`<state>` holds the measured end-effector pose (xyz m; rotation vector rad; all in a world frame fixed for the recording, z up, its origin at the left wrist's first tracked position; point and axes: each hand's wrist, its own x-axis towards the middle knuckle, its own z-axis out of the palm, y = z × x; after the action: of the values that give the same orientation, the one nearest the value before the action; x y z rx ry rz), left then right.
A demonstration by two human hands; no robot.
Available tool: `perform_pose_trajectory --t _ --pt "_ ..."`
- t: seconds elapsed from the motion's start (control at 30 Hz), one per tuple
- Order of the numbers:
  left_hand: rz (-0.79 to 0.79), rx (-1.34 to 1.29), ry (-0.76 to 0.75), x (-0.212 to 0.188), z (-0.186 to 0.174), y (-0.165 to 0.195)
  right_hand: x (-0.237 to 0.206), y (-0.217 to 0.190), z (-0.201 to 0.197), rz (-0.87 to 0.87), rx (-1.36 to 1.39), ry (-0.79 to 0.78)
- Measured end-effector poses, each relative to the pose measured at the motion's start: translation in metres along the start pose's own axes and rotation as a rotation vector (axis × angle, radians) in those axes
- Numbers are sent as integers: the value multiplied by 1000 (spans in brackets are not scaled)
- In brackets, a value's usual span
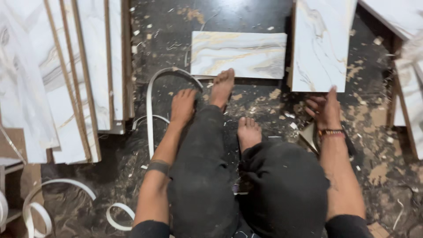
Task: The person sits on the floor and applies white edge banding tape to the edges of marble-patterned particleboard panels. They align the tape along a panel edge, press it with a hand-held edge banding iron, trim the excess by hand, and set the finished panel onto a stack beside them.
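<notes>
Several long marble-patterned boards (66,75) lie stacked side by side along the left edge of the dark, sawdust-strewn floor (167,26), their brown cut edges showing. More boards of the same kind (410,66) crowd the right edge. Near the far edge, right of centre, lies a tall marble-patterned panel (320,44); the right hand (325,110) sits at its near edge, fingertips touching the panel's bottom rim, fingers loosely curled and not closed round anything. A smaller marble-patterned panel (239,54) lies flat just left of it, its near edge touched by the toes of one bare foot (221,87). The left hand (182,105) rests flat on the floor beside that foot, fingers relaxed, empty, next to a curling white edge-banding strip (150,114). More white strip loops (37,202) lie at the near left corner.
</notes>
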<state>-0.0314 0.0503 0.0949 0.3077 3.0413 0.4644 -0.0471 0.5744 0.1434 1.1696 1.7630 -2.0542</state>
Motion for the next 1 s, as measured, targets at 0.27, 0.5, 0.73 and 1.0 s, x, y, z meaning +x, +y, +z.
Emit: perform_pose_trajectory --t 0.27,0.5,0.73,1.0 --pt "290 359 43 63 25 -8 -21 69 76 -302 -712 -471" --pt "191 328 -92 85 20 -39 38 86 147 -756 -893 -115" --pt "-461 -529 31 112 43 -58 49 77 167 -677 -830 -5" --pt "-451 -828 391 153 34 -56 28 50 185 -449 -705 -112"
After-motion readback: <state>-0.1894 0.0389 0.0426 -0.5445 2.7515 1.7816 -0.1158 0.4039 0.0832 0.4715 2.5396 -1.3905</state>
